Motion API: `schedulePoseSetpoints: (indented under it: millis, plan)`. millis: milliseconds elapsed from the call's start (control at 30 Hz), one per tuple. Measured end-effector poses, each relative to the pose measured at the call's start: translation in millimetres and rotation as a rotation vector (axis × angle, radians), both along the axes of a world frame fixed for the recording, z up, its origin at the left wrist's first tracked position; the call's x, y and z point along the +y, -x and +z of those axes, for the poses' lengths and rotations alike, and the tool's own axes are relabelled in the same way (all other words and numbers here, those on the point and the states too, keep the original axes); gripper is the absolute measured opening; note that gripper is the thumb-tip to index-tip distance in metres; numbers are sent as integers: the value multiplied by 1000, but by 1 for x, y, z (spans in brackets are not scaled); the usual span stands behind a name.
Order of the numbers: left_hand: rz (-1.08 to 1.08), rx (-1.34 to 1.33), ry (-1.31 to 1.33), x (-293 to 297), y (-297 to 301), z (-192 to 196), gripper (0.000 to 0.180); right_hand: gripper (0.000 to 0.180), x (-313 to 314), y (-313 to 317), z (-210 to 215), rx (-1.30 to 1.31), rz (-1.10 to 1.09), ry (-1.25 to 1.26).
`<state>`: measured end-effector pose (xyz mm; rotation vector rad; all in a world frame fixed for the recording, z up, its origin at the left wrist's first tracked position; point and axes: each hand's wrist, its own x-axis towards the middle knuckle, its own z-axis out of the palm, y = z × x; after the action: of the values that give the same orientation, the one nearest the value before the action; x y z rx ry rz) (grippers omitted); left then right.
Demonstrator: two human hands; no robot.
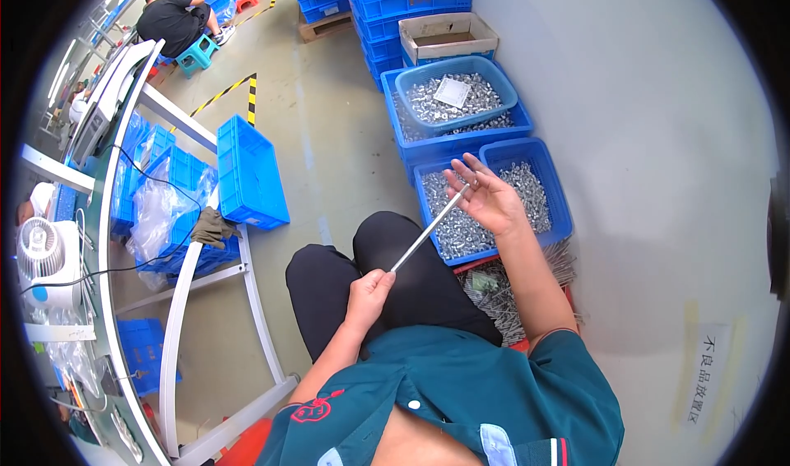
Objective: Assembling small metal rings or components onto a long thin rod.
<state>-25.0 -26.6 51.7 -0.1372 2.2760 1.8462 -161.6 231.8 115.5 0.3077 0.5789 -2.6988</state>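
Note:
A thin, straight metal rod point(426, 234) slants up and to the right above my lap. My left hand point(368, 299) is closed round its lower end, the thumb lying along it. At the upper end of the rod is my right hand point(494, 204), palm turned up and fingers spread apart. The rod's tip meets the fingers there; whether it is touching them or just in front, I cannot tell. Below my right hand stands a blue bin point(562, 193) full of small shiny metal pieces point(527, 188). Beside my right thigh, many similar thin rods point(492, 306) lie in a red container, partly hidden by my arm.
Farther off, a light-blue basket point(502, 78) of metal pieces sits on another blue bin, near an open carton point(448, 38) and stacked blue crates point(411, 5). A white-framed workbench point(177, 326) with a fan point(41, 252) runs along the left. A person point(173, 22) sits beyond.

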Motion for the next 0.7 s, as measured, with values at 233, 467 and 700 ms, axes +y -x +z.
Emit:
schedulePoseSetpoints:
  millis: [233, 467, 700]
  plan:
    - [3, 18, 21, 1, -1, 2, 34, 38, -11, -1, -3, 32, 123, 142]
    - [-1, 46, 37, 0, -1, -1, 34, 33, -16, -3, -11, 48, 91, 234]
    - [-5, 66, 61, 1, -2, 1, 33, 18, -31, -10, -25, 142, -202, 158]
